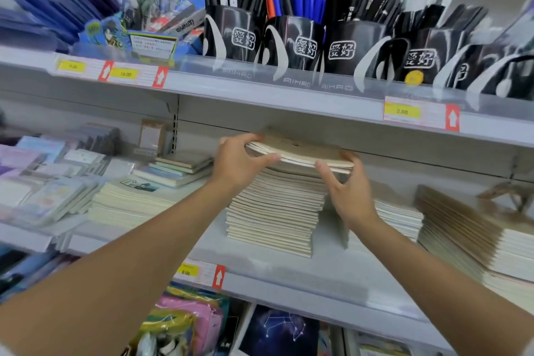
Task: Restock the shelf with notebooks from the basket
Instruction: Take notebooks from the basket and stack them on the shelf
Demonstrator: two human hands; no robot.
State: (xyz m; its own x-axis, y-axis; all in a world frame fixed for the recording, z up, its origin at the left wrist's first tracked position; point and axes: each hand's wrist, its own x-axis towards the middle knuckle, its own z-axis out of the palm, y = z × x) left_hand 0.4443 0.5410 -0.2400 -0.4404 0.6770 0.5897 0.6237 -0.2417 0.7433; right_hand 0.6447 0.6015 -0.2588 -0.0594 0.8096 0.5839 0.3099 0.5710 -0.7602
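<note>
Two bare forearms reach in from 7 and 5 o'clock and meet near the middle of the view. Behind them the grey middle shelf (332, 266) runs across from 9 to 3 o'clock, loaded with flat piles of paper goods. The tall stack of notebooks (274, 211) stands at the centre, cream page edges facing the camera. A slanting pile of brown-covered pads (462, 225) lies at 3 o'clock of it, and a low cream pile (130, 202) at 9 o'clock.

A thin bundle of notebooks (303, 152) sits at 12 o'clock of the stack, touching its top. It lies nearly flat, brown cover up. Its long axis runs from 10 to 4 o'clock, the right end a little lower, with the page edges turned toward the viewer.

At the bundle's 9 o'clock end the left hand (234, 165) grips it, fingers curled over the top and thumb pressed on the near edge. At the 3 o'clock end the right hand (346, 191) holds it, thumb on the near edge and fingers wrapped round the end.

Black pen cups (291, 40) line the shelf above, at 12 o'clock. A yellow price tag (401, 111) hangs at 2 o'clock.
</note>
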